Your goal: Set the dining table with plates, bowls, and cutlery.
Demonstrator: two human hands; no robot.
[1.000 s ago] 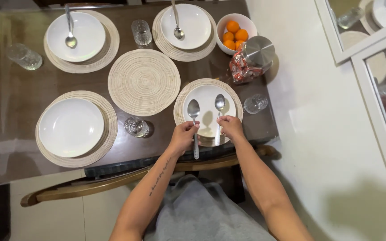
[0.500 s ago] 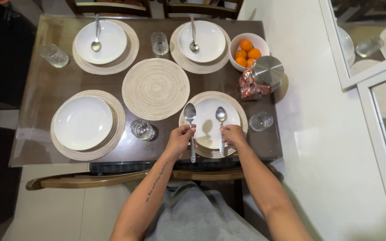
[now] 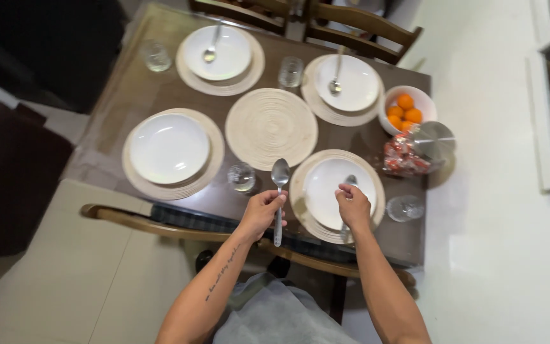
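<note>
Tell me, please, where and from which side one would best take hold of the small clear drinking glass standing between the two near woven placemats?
Probably around its side wall, from above. The small clear drinking glass stands upright with its open mouth up, apart from both near woven placemats. The left hand, holding a silver spoon, is close beside it, so coming from above or from the left avoids that spoon.

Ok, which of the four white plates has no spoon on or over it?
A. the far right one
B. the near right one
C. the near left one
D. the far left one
C: the near left plate is bare, while the far left plate and far right plate each carry a spoon, and the right hand holds a spoon over the near right plate.
</note>
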